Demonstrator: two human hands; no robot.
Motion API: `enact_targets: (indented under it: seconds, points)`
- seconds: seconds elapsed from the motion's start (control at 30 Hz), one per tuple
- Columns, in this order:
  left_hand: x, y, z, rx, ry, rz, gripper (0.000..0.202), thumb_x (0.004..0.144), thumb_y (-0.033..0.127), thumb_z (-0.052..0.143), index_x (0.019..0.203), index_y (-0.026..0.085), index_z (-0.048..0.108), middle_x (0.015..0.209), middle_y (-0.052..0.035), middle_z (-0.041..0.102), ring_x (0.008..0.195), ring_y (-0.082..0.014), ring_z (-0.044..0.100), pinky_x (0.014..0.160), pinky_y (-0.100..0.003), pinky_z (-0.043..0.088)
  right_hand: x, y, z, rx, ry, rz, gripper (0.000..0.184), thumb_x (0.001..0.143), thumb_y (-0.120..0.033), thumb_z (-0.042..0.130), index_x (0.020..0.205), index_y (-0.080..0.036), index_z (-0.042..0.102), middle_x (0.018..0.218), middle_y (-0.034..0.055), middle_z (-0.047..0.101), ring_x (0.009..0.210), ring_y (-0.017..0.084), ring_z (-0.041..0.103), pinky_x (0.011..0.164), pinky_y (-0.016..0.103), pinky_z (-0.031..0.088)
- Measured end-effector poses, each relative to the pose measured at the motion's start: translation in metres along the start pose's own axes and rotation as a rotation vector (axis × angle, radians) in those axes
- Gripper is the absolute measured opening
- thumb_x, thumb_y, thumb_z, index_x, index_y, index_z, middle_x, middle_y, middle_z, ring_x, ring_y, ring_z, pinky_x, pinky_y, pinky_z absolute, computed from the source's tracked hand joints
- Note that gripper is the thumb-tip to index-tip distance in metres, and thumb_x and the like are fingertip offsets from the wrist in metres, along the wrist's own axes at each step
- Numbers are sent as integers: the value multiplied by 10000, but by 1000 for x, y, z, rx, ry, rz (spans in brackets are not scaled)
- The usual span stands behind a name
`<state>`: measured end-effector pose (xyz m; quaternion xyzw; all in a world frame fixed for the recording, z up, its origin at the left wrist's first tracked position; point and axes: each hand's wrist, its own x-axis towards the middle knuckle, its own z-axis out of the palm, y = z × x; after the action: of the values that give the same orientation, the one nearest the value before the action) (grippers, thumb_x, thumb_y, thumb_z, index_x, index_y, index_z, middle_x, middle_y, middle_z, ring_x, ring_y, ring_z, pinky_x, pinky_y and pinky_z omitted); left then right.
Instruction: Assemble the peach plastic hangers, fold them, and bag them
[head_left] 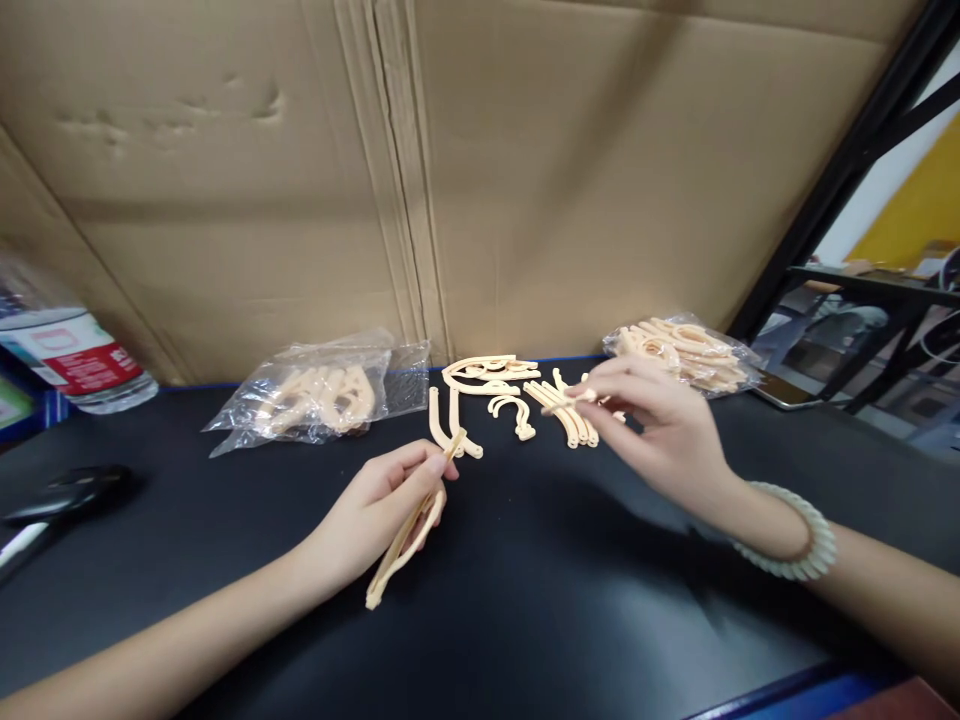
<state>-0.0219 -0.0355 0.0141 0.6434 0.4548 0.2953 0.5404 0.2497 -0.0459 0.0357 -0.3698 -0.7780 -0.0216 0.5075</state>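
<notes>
My left hand (409, 485) is closed around a long, slim cream plastic hanger part (401, 550), which slants down toward me with a narrow gap between its two strips. Above the table on the right, my right hand (660, 415) pinches a small cream plastic piece (574, 398) between thumb and fingers; its full shape is partly hidden. Beneath that hand lie several curved hanger arms (574, 428) side by side. Between the hands rests a hook-shaped piece (517, 415). Curved arms (442, 425) lie just beyond my left hand, and a looped frame piece (480, 370) sits behind them.
A clear bag of cream parts (322, 400) lies at the back left, another full bag (686, 350) at the back right near a phone-like flat object (787, 392). A labelled bottle (82, 355) and black mouse (71, 492) are left. Cardboard (600, 200) walls the back.
</notes>
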Motion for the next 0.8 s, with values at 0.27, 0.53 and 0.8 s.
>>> enact_targets:
  seconds: [0.27, 0.53, 0.8]
  points:
    - [1, -3, 0, -83, 25, 2, 405, 824, 576, 614, 901, 186, 537, 534, 68, 561, 403, -65, 474, 379, -138, 396, 21, 52, -30, -385, 55, -15, 238, 850, -86, 546, 917, -232, 722, 911, 58, 667, 846, 208, 634, 756, 354, 510]
    - [2, -2, 1, -114, 41, 41, 399, 813, 554, 647, 927, 186, 544, 579, 61, 587, 430, -72, 508, 393, -151, 436, 13, 77, -29, -557, -650, 234, 356, 741, 9, 450, 833, -184, 735, 824, 57, 734, 738, 193, 665, 660, 276, 476]
    - [5, -5, -2, -253, 79, 104, 321, 828, 436, 701, 910, 185, 516, 711, 20, 696, 638, -109, 652, 627, -207, 562, 8, 48, -11, -474, -585, 137, 269, 831, -74, 465, 876, -165, 714, 887, 83, 718, 824, 222, 648, 732, 328, 486]
